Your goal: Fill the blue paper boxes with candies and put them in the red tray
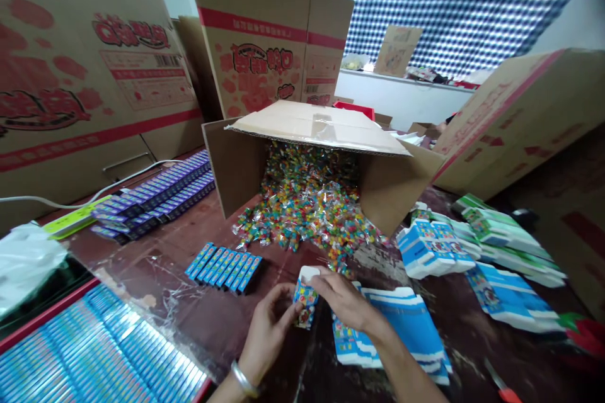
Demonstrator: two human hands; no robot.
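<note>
Small carton | held upright over table front, just short of candy pile, beside flat blanks | left hand pinching lower side, right hand curled closed on top flap | likely best: keep walls square, press flap lightly, avoid crushing corners

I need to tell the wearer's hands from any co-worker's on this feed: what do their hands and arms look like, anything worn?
Both are bare: no gloves, no sleeves in view. The left hand has a plain silver-coloured bangle around its wrist. The right hand and its forearm show no watch or band.
</note>
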